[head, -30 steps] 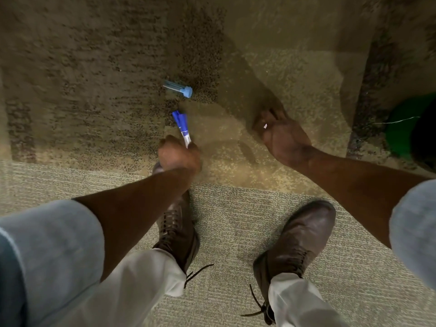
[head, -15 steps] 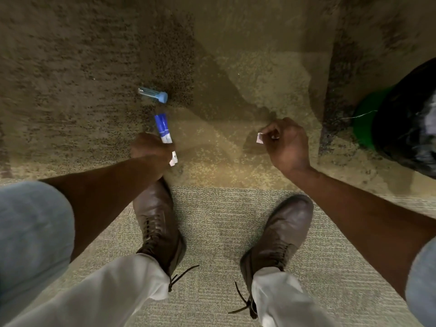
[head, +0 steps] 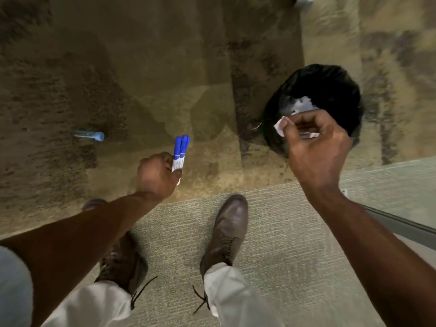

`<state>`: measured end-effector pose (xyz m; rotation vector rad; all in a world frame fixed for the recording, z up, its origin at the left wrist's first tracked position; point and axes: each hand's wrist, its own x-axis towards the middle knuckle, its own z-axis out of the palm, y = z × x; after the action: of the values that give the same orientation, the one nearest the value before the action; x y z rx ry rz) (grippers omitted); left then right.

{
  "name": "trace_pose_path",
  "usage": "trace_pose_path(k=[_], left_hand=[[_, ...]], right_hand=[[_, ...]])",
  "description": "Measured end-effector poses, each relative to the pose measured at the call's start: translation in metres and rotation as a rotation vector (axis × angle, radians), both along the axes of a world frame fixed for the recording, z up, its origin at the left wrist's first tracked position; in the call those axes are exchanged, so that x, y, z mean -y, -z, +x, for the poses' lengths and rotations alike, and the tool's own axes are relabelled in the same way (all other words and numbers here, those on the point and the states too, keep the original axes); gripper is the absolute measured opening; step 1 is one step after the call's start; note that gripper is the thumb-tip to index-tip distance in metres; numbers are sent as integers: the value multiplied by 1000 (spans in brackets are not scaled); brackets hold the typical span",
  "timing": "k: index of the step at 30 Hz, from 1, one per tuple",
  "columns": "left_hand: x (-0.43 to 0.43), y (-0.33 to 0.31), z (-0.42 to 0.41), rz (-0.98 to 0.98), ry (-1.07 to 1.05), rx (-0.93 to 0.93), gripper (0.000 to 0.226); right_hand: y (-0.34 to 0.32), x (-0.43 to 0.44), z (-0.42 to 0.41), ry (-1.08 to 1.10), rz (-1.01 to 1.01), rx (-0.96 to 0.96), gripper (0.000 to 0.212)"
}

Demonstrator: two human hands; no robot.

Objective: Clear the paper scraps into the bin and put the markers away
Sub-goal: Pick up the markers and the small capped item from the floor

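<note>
My left hand (head: pixel 157 175) is shut on two blue-capped white markers (head: pixel 179 152), whose caps stick up past my fingers; a bit of white paper shows under the fist. A white paper scrap (head: pixel 279 127) is pinched in my right hand (head: pixel 316 142), which is raised in front of the near rim of the bin (head: pixel 330 90). The bin has a black liner and holds pale paper inside. Another light-blue marker (head: pixel 90 135) lies on the brown carpet to the left, apart from both hands.
I stand on a paler carpet strip, both brown boots (head: pixel 226 230) in view below my hands. A glass panel edge or rail (head: pixel 401 223) runs along the right. A small white scrap (head: pixel 344 191) lies near it.
The view has swung right, bringing the bin fully into sight. My right hand rose from the floor with the scrap and moved toward the bin. The left hand kept hold of the markers.
</note>
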<state>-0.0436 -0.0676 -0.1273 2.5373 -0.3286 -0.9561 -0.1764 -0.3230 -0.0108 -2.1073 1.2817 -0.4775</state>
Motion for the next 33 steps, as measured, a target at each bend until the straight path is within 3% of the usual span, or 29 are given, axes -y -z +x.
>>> trace_pose_path(k=[3, 5, 10, 16, 25, 33], left_hand=[[2, -9, -1, 28, 17, -15, 13], [-2, -10, 2, 30, 29, -6, 11], [-20, -47, 1, -24, -7, -24, 11], [-73, -52, 5, 32, -71, -37, 18], [-182, -45, 20, 130, -238, -42, 18], [-238, -27, 38, 132, -402, -32, 26]], right_hand=[[9, 23, -11, 61, -11, -87, 14], [21, 40, -11, 20, -46, -241, 13], [11, 54, -16, -87, -76, -512, 30], [15, -6, 29, -420, -212, -411, 31], [72, -159, 136, -917, -32, -364, 15], [119, -243, 207, -1133, -8, -449, 15]])
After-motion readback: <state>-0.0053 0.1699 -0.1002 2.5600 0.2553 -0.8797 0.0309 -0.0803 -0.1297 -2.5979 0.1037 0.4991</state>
